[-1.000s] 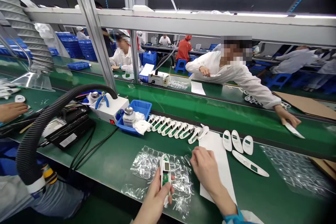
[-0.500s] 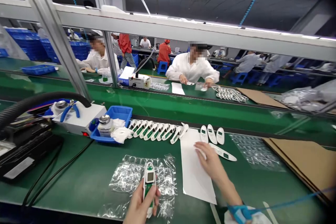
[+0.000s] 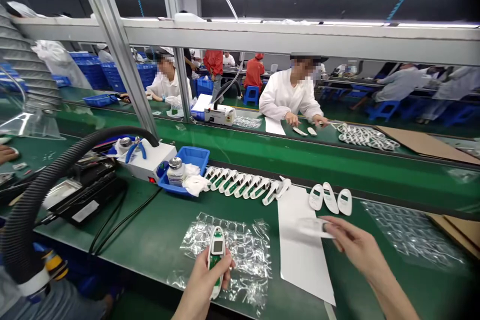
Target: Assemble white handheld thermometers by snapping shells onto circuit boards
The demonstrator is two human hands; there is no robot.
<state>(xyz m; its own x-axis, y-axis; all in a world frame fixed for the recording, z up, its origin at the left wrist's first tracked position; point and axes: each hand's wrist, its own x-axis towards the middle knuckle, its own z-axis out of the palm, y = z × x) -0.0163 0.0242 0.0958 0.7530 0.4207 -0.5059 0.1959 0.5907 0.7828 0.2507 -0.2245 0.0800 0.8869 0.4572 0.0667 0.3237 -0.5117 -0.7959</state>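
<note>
My left hand (image 3: 204, 277) is closed around a white housing half with a green circuit board and a small grey screen (image 3: 217, 247), held upright above a clear bubble sheet (image 3: 249, 260). My right hand (image 3: 354, 246) pinches one end of a white plastic cover (image 3: 312, 227), smeared by motion, over a white paper sheet (image 3: 303, 262). Three white oval covers (image 3: 330, 198) lie just beyond the right hand. Along the back edge, several white housings with green boards (image 3: 240, 183) lean in a slanted row.
A blue tray (image 3: 193, 157) holds a metal-topped bottle (image 3: 175, 172) and white cloths. Left of it stand a white box (image 3: 150, 160) with blue pliers and a black hose (image 3: 41, 195). Cardboard (image 3: 459, 230) and another bubble sheet (image 3: 408, 232) lie right. A person (image 3: 290, 95) works opposite.
My right hand has picked up the long white cover that lay beside the paper and brought it over the sheet. The view has swung left; the left hand keeps its hold.
</note>
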